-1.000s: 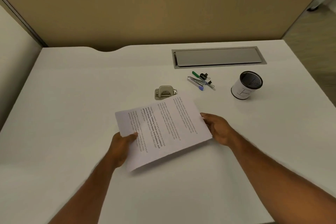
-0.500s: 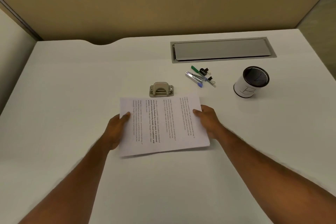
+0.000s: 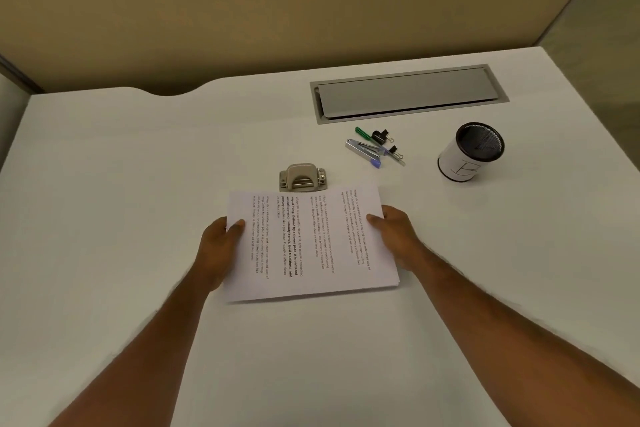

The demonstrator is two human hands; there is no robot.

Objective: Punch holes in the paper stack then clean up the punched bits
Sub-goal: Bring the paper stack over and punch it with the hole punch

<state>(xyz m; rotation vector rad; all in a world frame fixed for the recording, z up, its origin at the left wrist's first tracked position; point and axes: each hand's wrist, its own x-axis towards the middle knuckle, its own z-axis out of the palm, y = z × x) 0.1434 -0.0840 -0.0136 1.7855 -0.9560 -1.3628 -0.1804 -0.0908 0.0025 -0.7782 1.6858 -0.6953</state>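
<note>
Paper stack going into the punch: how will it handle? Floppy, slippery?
Probably floppy: the paper stack looks only a few sheets thick at its near right corner, and the left hand and right hand grip opposite edges to keep it flat. Sheets may slide apart, since no clip shows on it. Likely light enough to slide easily to the hole punch.

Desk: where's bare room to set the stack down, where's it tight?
Widest bare patch: the desk left of the hole punch and paper stack. Also bare: the near middle, from the stack to the desk's edge. Crowded: between punch and pen cup, where pens and binder clips lie below the cable hatch.
</note>
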